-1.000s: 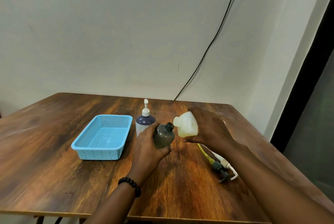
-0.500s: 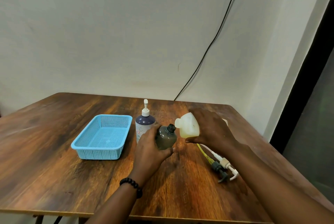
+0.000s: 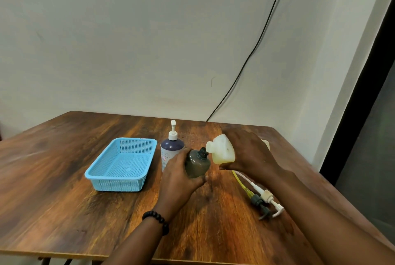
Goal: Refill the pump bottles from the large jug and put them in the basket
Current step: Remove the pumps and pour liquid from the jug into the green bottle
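Just right of the frame's centre, the left hand (image 3: 178,176) grips a small dark bottle (image 3: 197,164) with no pump on it; the fingers curl round the bottle's left side and the thumb lies along its lower edge, so the body shows to the right of the knuckles and the open black neck points to the upper right; the bottle is tilted that way and held above the table (image 3: 53,200). Touching that neck, or very nearly, is the white spout of the large jug (image 3: 221,149), tipped over toward the left with yellowish liquid showing in its lower part; the right hand (image 3: 248,153) clamps it from the right, palm over the top and fingers wrapped behind, thumb underneath at the lower edge; most of the jug's body to the right is hidden by that hand.

Left of the dark bottle, partly behind the left hand, a pump bottle (image 3: 172,147) with a dark blue top and white pump stands upright; left again, near it, the blue basket (image 3: 121,185) sits with nothing visible inside. At the lower right of the frame two loose pump heads (image 3: 264,200), one dark and one white, lie side by side on the wood, their tubes running up toward the right hand. A black bead bracelet (image 3: 157,221) circles the left wrist; a black cable (image 3: 256,44) hangs down the wall.
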